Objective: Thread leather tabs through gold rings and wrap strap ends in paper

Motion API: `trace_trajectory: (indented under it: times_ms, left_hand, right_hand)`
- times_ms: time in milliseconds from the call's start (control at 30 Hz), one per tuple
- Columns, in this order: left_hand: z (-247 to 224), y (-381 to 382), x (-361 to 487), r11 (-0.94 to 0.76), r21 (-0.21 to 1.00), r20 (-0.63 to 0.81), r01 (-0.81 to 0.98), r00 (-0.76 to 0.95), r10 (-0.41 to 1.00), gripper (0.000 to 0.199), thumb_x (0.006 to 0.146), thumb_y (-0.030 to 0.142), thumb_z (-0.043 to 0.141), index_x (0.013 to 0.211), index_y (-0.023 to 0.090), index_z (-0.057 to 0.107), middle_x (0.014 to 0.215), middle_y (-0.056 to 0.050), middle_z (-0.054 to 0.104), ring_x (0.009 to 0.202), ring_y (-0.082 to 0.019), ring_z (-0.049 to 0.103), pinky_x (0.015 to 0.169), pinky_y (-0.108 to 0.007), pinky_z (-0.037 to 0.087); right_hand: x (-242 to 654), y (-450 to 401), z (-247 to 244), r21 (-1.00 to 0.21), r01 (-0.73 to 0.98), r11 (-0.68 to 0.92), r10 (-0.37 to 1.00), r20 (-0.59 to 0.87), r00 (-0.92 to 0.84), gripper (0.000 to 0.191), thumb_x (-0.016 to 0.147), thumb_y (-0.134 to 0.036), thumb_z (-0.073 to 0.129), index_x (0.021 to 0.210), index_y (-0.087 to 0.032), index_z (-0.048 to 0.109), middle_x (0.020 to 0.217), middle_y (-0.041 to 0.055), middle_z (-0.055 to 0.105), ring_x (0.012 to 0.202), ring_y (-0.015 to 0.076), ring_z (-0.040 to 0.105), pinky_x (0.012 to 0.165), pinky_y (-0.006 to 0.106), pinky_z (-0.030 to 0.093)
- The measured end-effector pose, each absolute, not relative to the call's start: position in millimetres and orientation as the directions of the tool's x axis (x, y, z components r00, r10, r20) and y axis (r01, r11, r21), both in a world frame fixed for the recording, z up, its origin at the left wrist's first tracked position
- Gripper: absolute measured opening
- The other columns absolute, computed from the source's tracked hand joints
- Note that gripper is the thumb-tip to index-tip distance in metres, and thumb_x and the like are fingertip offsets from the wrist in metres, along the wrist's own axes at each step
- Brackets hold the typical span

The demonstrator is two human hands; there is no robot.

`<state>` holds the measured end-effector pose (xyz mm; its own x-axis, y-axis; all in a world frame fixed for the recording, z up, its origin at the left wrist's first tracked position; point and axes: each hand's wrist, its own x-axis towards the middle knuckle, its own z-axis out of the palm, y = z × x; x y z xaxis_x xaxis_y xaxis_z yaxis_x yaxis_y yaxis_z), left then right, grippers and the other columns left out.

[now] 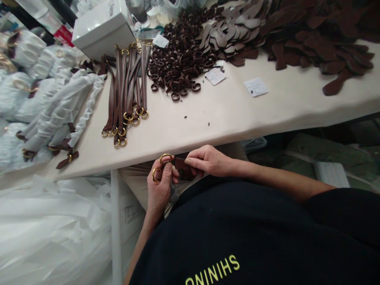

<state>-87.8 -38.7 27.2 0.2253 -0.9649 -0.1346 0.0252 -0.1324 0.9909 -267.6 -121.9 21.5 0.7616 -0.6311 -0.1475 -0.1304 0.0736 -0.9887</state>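
Observation:
At the table's front edge, above my lap, my left hand is closed around a brown leather strap end with gold rings. A second gold ring shows at the side of its fingers. Just right of it, my right hand pinches a brown leather piece between thumb and fingers. Whether this leather is one with the strap is hidden by my hands. Something grey and see-through hangs below my left hand.
On the pale table lie brown straps with gold rings, a heap of small leather loops and flat leather pieces. A white box stands behind the straps. Wrapped straps are piled at left.

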Motion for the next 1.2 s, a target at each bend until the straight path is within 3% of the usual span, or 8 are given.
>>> trace_trajectory:
  times_ms: [100, 267, 400, 500, 700, 833, 967, 1200]
  left_hand:
    - [31, -39, -87, -0.163, 0.986, -0.166, 0.034, 0.221, -0.961, 0.023, 0.092, 0.038, 0.064, 0.106, 0.019, 0.065, 0.064, 0.004, 0.060, 0.049, -0.007, 0.052, 0.047, -0.017, 0.043]
    - [32, -40, -88, -0.229, 0.970, -0.242, 0.082, 0.242, -0.940, 0.024, 0.085, 0.034, 0.071, 0.103, 0.020, 0.066, 0.069, 0.002, 0.066, 0.048, -0.007, 0.053, 0.044, -0.016, 0.043]
    - [31, -41, -88, -0.256, 0.960, -0.277, 0.116, 0.247, -0.929, 0.022, 0.083, 0.030, 0.073, 0.100, 0.019, 0.066, 0.064, 0.004, 0.063, 0.046, -0.006, 0.052, 0.043, -0.014, 0.041]
    - [29, -43, -90, -0.265, 0.957, -0.288, 0.121, 0.265, -0.920, 0.022, 0.082, 0.029, 0.073, 0.097, 0.017, 0.064, 0.060, 0.005, 0.061, 0.044, -0.006, 0.050, 0.043, -0.014, 0.041]
    - [27, -45, -92, -0.290, 0.951, -0.307, 0.104, 0.277, -0.911, 0.024, 0.081, 0.032, 0.073, 0.095, 0.017, 0.060, 0.058, 0.006, 0.059, 0.042, -0.006, 0.049, 0.041, -0.015, 0.039]
    - [27, -45, -91, -0.243, 0.970, -0.228, -0.024, 0.261, -0.938, 0.024, 0.088, 0.037, 0.065, 0.101, 0.017, 0.063, 0.063, 0.003, 0.062, 0.047, -0.008, 0.052, 0.047, -0.019, 0.044]
    - [22, -43, -92, -0.130, 0.917, -0.056, -0.378, 0.200, -0.978, 0.027, 0.093, 0.039, 0.057, 0.106, 0.018, 0.066, 0.073, -0.001, 0.068, 0.054, -0.012, 0.059, 0.056, -0.023, 0.048]
    - [-15, -37, -91, -0.122, 0.686, 0.001, -0.717, 0.169, -0.986, 0.031, 0.091, 0.036, 0.048, 0.111, 0.022, 0.067, 0.080, -0.006, 0.073, 0.073, -0.024, 0.071, 0.061, -0.028, 0.049]
  right_hand:
    - [-266, -123, 22, -0.950, -0.093, 0.297, -0.539, -0.247, 0.805, 0.041, 0.093, -0.050, 0.054, 0.077, -0.013, 0.059, 0.060, -0.0006, 0.058, 0.046, 0.0077, 0.051, 0.044, 0.017, 0.039]
    - [-264, -121, 21, -0.956, -0.066, 0.286, -0.527, -0.214, 0.822, 0.041, 0.096, -0.050, 0.050, 0.080, -0.013, 0.059, 0.062, -0.0007, 0.058, 0.047, 0.0079, 0.050, 0.045, 0.019, 0.039]
    - [-265, -119, 18, -0.971, -0.111, -0.210, -0.677, 0.063, 0.734, 0.028, 0.093, -0.040, 0.061, 0.099, -0.013, 0.066, 0.081, 0.0043, 0.069, 0.069, 0.0141, 0.062, 0.062, 0.024, 0.047]
    - [-266, -118, 15, -0.747, -0.213, -0.629, -0.646, 0.351, 0.677, 0.023, 0.092, -0.035, 0.065, 0.099, -0.013, 0.069, 0.086, 0.0055, 0.070, 0.075, 0.0148, 0.062, 0.066, 0.024, 0.043]
    - [-266, -119, 13, -0.392, -0.333, -0.858, -0.499, 0.477, 0.724, 0.040, 0.104, -0.037, 0.042, 0.087, -0.013, 0.068, 0.073, 0.0053, 0.063, 0.063, 0.0137, 0.055, 0.053, 0.027, 0.030]
    - [-264, -121, 14, -0.603, -0.258, -0.755, -0.600, 0.477, 0.642, 0.030, 0.101, -0.030, 0.049, 0.080, -0.014, 0.065, 0.071, 0.0034, 0.064, 0.062, 0.0115, 0.055, 0.056, 0.024, 0.035]
    - [-260, -119, 14, -0.812, -0.176, -0.556, -0.740, 0.387, 0.550, 0.022, 0.094, -0.026, 0.057, 0.076, -0.015, 0.063, 0.069, 0.0015, 0.064, 0.060, 0.0100, 0.055, 0.058, 0.020, 0.039]
    - [-255, -118, 10, -0.778, -0.412, -0.475, -0.815, 0.213, 0.538, 0.017, 0.088, -0.030, 0.065, 0.079, -0.016, 0.066, 0.070, 0.0009, 0.066, 0.064, 0.0125, 0.058, 0.058, 0.021, 0.040]
